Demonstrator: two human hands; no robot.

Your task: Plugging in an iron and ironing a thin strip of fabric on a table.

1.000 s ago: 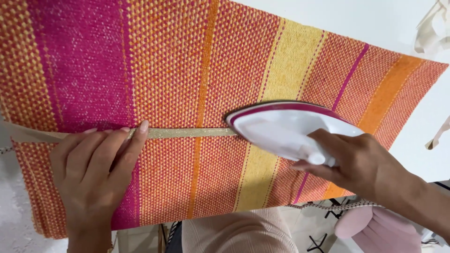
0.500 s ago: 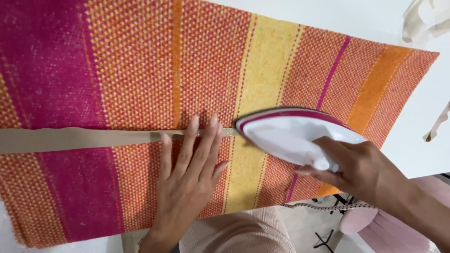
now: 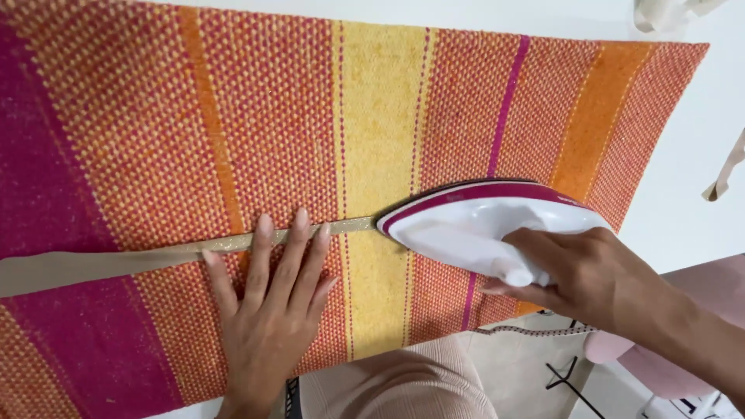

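Note:
A woven striped cloth [image 3: 295, 116] in red, orange, yellow and magenta lies spread over a white table [image 3: 698, 147]. A beige tape strip [image 3: 93, 264] runs across it from the left edge toward the middle. My left hand [image 3: 272, 310] lies flat on the cloth, fingers apart, with its fingertips on the strip. My right hand [image 3: 590, 275] grips the handle of a white and magenta iron [image 3: 466, 225], whose tip points left and sits on the strip just right of my left fingertips.
More beige tape lies at the table's top right corner [image 3: 667, 12] and right edge [image 3: 725, 171]. A pink chair [image 3: 667, 365] and a pale floor mat [image 3: 520, 372] show below the table's front edge, beside my knee [image 3: 396, 388].
The view has shifted right along the cloth. My left hand slid right along the strip and flattened its fingers next to the iron's tip. The iron stays in my right hand.

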